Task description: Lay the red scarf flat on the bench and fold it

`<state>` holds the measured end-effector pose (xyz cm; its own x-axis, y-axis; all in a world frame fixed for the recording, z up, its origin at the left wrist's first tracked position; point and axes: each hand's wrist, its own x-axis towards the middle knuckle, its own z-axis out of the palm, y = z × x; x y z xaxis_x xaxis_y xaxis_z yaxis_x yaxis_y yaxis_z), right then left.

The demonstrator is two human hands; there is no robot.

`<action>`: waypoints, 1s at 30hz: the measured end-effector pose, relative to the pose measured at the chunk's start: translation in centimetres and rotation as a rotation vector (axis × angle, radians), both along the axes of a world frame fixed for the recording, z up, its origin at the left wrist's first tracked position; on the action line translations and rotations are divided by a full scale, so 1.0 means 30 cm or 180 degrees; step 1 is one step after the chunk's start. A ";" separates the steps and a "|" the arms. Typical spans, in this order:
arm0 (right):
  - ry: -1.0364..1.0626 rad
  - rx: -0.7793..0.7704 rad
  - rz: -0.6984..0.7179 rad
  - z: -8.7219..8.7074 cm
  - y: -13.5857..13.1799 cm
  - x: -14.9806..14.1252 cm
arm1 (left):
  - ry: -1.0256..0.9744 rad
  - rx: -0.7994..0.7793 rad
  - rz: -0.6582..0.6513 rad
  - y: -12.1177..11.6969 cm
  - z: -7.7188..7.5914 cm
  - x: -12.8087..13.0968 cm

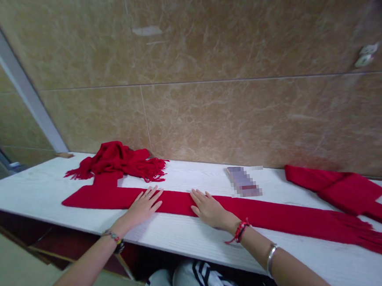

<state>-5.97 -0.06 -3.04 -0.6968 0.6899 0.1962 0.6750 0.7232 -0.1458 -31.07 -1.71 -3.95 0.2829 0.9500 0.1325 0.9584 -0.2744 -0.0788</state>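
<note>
A long red scarf (283, 217) lies stretched flat along the white table (185, 238), its fringed end at the right. My left hand (145, 206) rests palm down on the scarf, fingers spread. My right hand (207, 208) lies flat on the same scarf a little to the right, fingers stretched out. Neither hand grips anything. Behind the left hand the scarf bends toward a bunched red heap with fringe (119, 162).
Another red scarf (343, 190), folded, lies at the table's right by the wall. A flat blurred object (243, 181) sits near the wall behind my right hand. A marble wall backs the table. My knees show below the front edge.
</note>
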 end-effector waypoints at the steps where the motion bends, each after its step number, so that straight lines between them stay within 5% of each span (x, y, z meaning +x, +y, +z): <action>1: -0.0026 0.0026 -0.0066 -0.008 -0.005 0.063 | -0.0014 -0.0001 0.0019 0.001 -0.008 -0.011; 6: -0.0161 0.0249 -0.0385 -0.051 -0.049 0.445 | 0.0038 -0.0386 0.0280 0.008 0.025 -0.034; 10: -0.0277 0.0307 -0.0694 -0.046 -0.075 0.602 | 0.0244 -0.0567 0.0832 0.008 0.104 0.117; 13: -0.0266 0.0327 -0.0721 -0.016 -0.086 0.565 | 0.0193 0.0083 0.0212 0.017 0.132 0.333; 18: -0.0201 0.0196 -0.0593 -0.015 -0.091 0.541 | -0.0252 -0.0223 -0.1091 0.042 0.078 0.607; 26: -0.0821 0.0608 -0.1148 -0.087 -0.111 1.034 | -0.0040 -0.0428 -0.1225 0.068 0.038 0.576; 30: -0.0589 0.0558 -0.1386 -0.061 -0.123 1.015 | 0.0024 -0.0222 -0.1351 0.047 0.064 0.675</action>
<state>24.48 -3.76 -4.87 -0.3856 0.8921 0.2355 0.9227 0.3715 0.1032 -10.81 -0.30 -2.04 0.6512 0.7558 0.0686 0.7589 -0.6491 -0.0528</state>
